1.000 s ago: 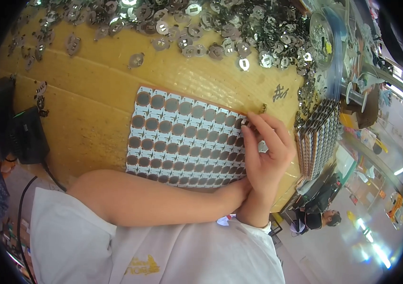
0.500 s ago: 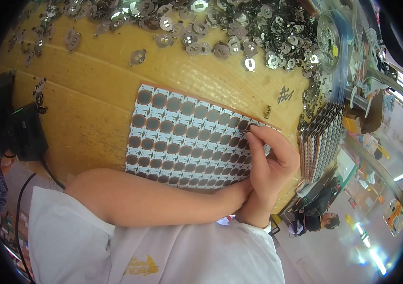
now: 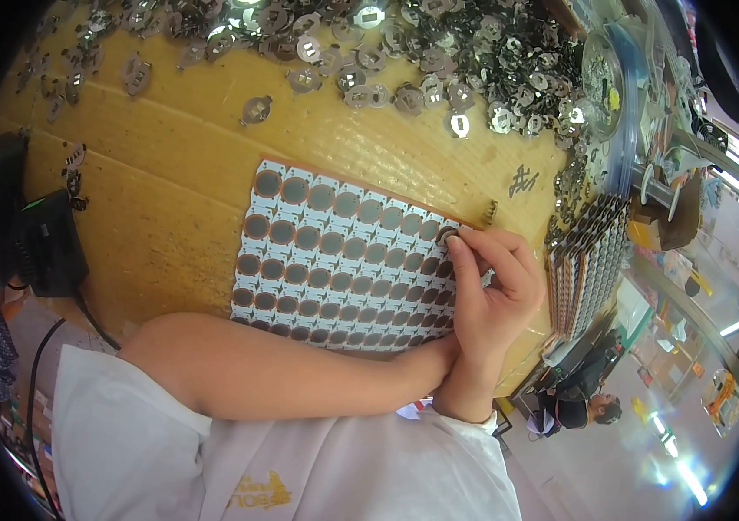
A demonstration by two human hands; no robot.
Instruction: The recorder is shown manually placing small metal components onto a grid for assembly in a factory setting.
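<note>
A white circuit board panel (image 3: 348,252) lies on the table, with rows of round dark pads ringed in copper. At its far right part, my right hand (image 3: 501,282) is closed in a pinch, thumb and index fingertip on a small round metal clip (image 3: 448,234). The clip rests at a pad in the far row, partly covered by the fingertips. My left forearm (image 3: 300,369) reaches across the near edge of the panel to the right wrist. Behind that wrist my left hand is hidden, so its fingers do not show.
Loose metal clips (image 3: 439,52) pile along the far side of the yellow table (image 3: 152,226). Stacked panels (image 3: 587,265) stand at the right. A short coiled metal piece (image 3: 492,211) lies beyond the panel. Black devices (image 3: 48,243) with a cable sit left. Another person (image 3: 574,408) is farther off.
The clip, tilted up between my right fingertips before, now sits lower and flatter against the panel. My right hand has shifted slightly, and the panel appears slightly farther right.
</note>
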